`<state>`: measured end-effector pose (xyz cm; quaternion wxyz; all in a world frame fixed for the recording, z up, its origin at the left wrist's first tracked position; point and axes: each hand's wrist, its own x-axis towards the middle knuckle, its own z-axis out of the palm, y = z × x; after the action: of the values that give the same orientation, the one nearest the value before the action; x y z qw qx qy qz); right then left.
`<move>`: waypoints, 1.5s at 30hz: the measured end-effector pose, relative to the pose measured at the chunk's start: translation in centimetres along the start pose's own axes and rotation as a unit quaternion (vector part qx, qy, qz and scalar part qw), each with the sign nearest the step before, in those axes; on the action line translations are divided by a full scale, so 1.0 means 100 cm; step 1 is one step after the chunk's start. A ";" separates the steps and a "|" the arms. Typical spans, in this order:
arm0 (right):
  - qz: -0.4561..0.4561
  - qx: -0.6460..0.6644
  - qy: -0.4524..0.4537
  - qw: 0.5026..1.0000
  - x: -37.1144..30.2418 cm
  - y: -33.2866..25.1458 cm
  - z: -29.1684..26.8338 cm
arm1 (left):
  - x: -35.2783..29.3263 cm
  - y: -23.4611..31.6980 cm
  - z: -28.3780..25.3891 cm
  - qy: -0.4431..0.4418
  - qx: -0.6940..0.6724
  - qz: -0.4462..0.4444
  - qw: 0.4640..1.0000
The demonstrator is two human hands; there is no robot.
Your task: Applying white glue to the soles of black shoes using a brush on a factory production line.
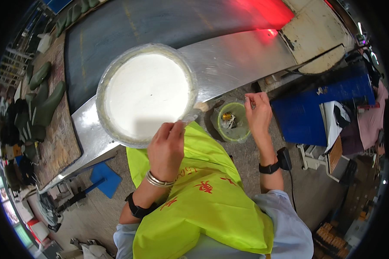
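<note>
A round basin (103, 113) full of white liquid (149, 95) stands at the edge of the metal table, its rim coated and wrapped in clear film. My left hand (166, 149) is closed at the basin's near right rim, pinching a piece of clear plastic film (190, 116). To the right, my right hand (259, 113) is raised beside a yellow-green waste bin (221, 129), its fingertips pinched together. Whatever sits between them is too small to make out. A bright yellow apron (203, 203) covers my front.
Behind the basin runs a dark conveyor belt (160, 23), lit red at its far right. Dark green shoe lasts (49, 101) stand on a worn board (60, 142) at left. A blue bin (324, 105) is at right. A blue dustpan (106, 179) lies on the floor.
</note>
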<state>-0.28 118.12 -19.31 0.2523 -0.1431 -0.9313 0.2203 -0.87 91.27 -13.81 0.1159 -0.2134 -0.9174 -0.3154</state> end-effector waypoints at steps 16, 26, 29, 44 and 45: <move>0.442 0.077 -0.178 0.876 -0.080 0.220 0.109 | 0.012 0.012 0.003 -0.038 -0.021 -0.049 0.998; 0.156 0.279 -0.195 0.927 -0.035 0.046 0.019 | 0.007 -0.004 0.006 -0.062 -0.426 -0.348 0.833; 0.085 0.361 -0.173 0.913 -0.017 -0.050 -0.016 | 0.002 -0.013 0.005 -0.046 -0.482 -0.363 0.796; -0.011 0.379 -0.156 0.912 -0.019 -0.169 0.010 | -0.002 -0.028 -0.030 0.002 -0.659 -0.363 0.659; -0.010 0.378 -0.156 0.912 -0.021 -0.170 0.012 | -0.002 -0.028 -0.031 0.000 -0.676 -0.355 0.645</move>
<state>-1.82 102.29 -12.84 0.1410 0.0084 -0.8073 0.5730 -1.70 87.28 -12.93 -0.1812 0.1102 -0.4544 -0.8652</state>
